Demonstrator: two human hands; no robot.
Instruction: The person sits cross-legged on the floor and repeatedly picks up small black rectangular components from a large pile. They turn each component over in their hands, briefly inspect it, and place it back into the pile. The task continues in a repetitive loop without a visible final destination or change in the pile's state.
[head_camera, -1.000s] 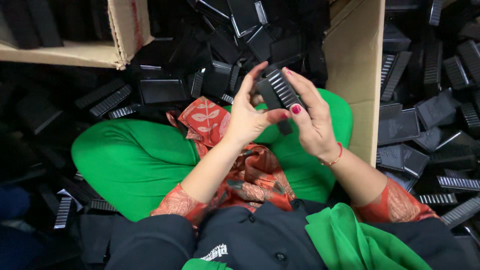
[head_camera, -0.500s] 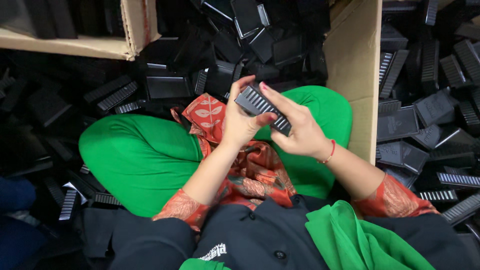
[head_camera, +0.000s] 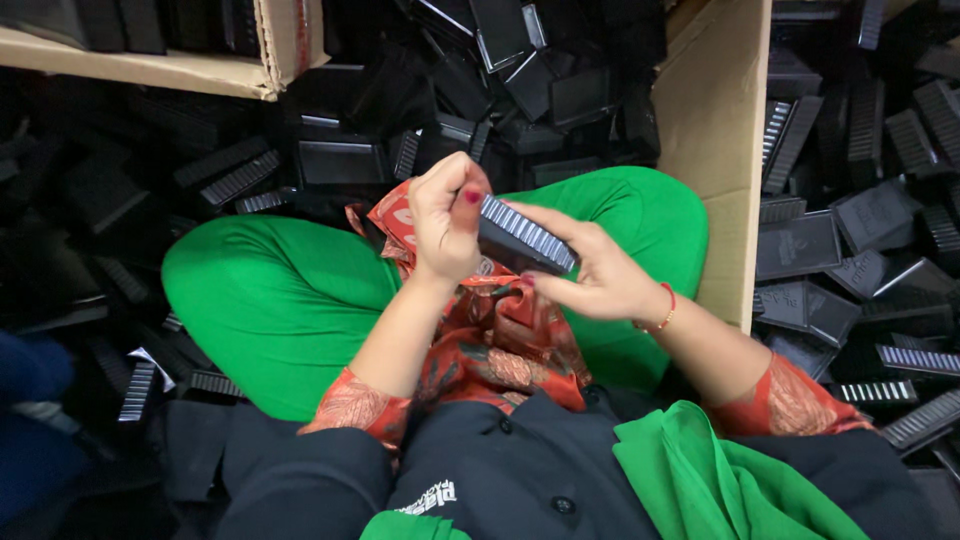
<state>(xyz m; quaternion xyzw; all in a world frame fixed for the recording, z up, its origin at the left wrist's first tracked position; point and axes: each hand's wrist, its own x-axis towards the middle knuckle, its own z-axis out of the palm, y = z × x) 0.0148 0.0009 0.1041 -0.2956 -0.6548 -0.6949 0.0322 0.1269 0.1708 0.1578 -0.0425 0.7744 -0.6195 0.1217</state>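
Both hands on one ribbed black part (head_camera: 525, 238), held over the lap.
Left hand (head_camera: 447, 222) clamps its left end; right hand (head_camera: 590, 275) cups beneath; cardboard box (head_camera: 712, 150) wall near.

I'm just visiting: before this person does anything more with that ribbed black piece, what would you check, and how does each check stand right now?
1. Left hand grips the ribbed black part: ok.
2. Right hand supports it from below: ok.
3. Ribbed face in the person's view: ok.
4. Part undamaged: cannot tell.
5. Cardboard box wall stands apart from both hands: ok.
6. Part held above the green lap, not the pile of black parts: ok.
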